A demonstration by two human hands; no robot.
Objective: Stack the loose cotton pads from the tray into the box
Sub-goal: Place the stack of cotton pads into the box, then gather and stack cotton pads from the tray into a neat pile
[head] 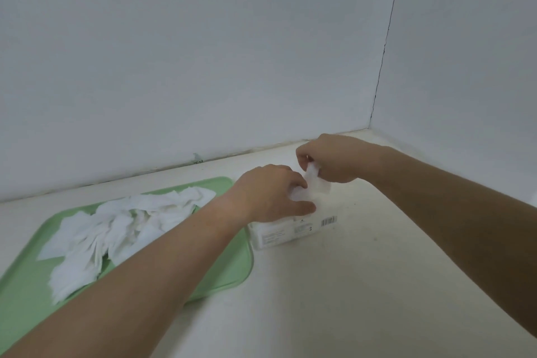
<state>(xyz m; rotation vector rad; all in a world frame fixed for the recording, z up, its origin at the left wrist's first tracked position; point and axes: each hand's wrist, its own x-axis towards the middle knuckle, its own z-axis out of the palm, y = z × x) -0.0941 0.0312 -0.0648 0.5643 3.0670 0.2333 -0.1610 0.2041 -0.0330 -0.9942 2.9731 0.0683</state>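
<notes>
Currently both hands meet over the box, which sits on the table touching the green tray at the tray's 3 o'clock edge. Left hand: on the box top, fingers curled over it, thumb along the near side. Right hand: at 1 o'clock from the left, fingertips pinching a cotton pad that hangs over the box top. Loose cotton pads: heaped on the tray, at 9 o'clock of the box.
</notes>
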